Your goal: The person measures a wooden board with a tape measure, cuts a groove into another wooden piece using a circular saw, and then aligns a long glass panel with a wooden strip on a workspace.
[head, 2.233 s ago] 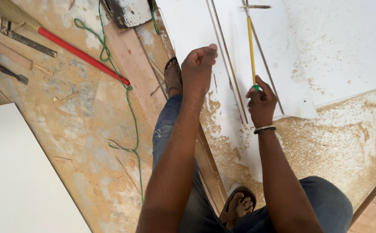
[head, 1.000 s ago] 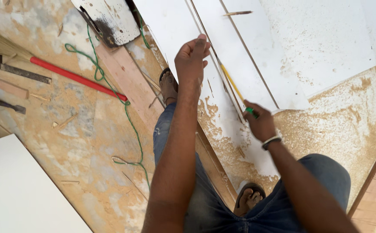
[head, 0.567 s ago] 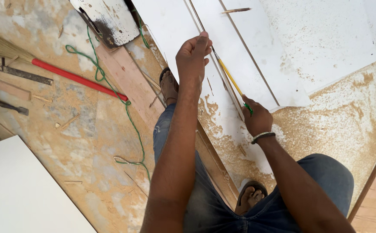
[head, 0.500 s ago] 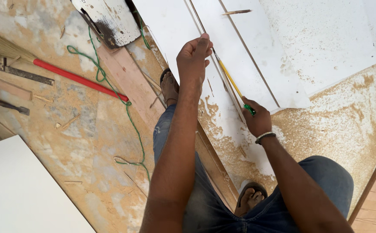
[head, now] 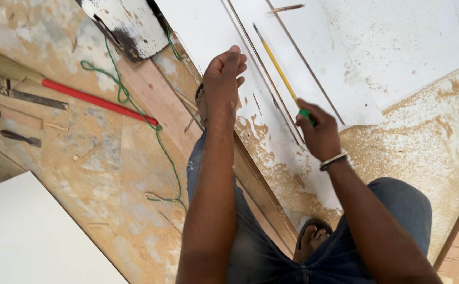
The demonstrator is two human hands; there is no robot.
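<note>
Our right hand point(head: 319, 134) is closed around the green end of a long yellow stick point(head: 276, 66), which runs from our grip up and to the left, its far dark tip lying over the white strips point(head: 292, 58) laid side by side on the floor. Our left hand point(head: 224, 79) is raised to the left of the stick and well apart from it, fingers curled inward with the thumb up; we cannot tell whether it pinches anything, and nothing shows in it. A bracelet point(head: 333, 160) sits on our right wrist. Below the left hand a sandalled foot point(head: 202, 102) rests by a wooden plank point(head: 161, 100), and a second foot point(head: 312, 239) shows near us between our knees. Sawdust point(head: 424, 137) lies thick to the right over a large white sheet point(head: 397, 52). To the left a green cord point(head: 134, 105) winds across the dusty board floor point(head: 82, 152), crossing the red handle of a broom point(head: 92, 100). Beside it lies a metal square point(head: 29, 96), and a white panel point(head: 29, 236) fills the near left corner.
</note>
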